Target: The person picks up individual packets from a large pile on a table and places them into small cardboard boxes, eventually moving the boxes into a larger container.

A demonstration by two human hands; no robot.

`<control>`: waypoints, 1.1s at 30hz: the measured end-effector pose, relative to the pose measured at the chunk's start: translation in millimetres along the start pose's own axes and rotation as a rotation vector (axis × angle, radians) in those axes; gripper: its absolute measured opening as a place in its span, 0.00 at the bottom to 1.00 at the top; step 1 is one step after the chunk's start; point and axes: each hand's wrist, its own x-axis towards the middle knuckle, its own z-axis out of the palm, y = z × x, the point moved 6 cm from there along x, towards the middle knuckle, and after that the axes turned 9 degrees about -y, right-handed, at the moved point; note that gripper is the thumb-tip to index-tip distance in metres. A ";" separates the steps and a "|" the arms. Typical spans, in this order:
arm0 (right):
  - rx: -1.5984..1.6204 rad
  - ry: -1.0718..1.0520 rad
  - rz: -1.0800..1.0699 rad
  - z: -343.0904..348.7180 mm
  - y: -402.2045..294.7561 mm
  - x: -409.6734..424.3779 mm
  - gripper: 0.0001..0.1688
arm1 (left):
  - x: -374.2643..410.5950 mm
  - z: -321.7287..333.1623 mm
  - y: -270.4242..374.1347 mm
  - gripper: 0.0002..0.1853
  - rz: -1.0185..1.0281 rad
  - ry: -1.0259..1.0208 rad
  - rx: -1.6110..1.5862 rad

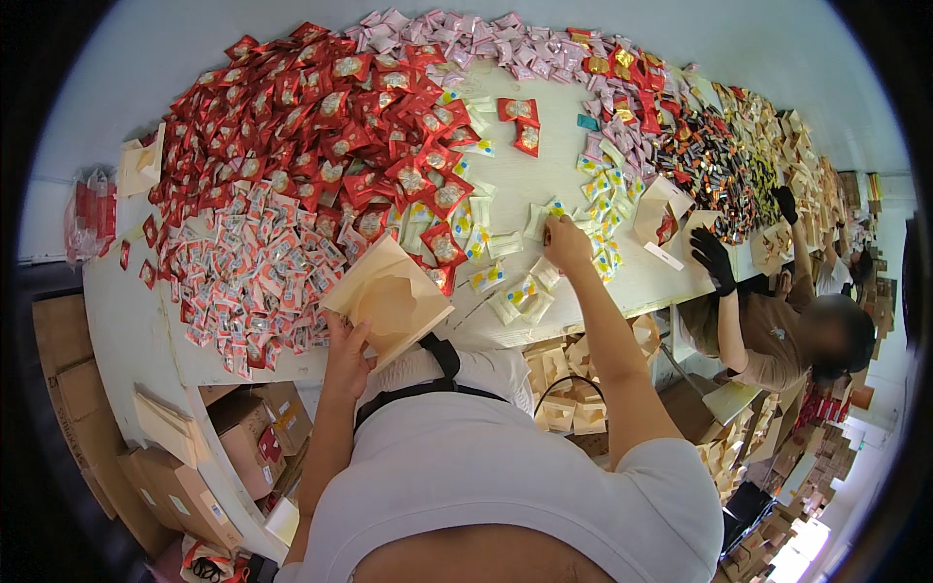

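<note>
My left hand (350,357) grips the lower left edge of an open cream paper box (426,291), tilted at the table's near edge. My right hand (567,244) reaches down among small pale packets with yellow and blue print (601,208), its fingers curled. Its fingertips touch or nearly touch a pale packet (536,221); whether they hold one is hidden. Just left of the box lies a heap of small white and orange sachets (248,284). Behind it rises a large pile of red wrapped packets (313,116). Two red packets (518,111) lie apart mid-table.
Pink packets (503,44) line the table's (503,171) far side. Dark-wrapped sweets (703,164) are heaped at right. A co-worker's black-gloved hand (713,260) is beside another cream box (660,211). Cardboard boxes (248,444) stand under the table, and cream boxes (565,393) are below its edge.
</note>
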 end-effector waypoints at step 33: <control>0.832 -0.307 -0.771 -77.8 -190.7 -86.7 0.03 | 36.6 34.9 -1.4 0.42 0.101 -0.011 0.267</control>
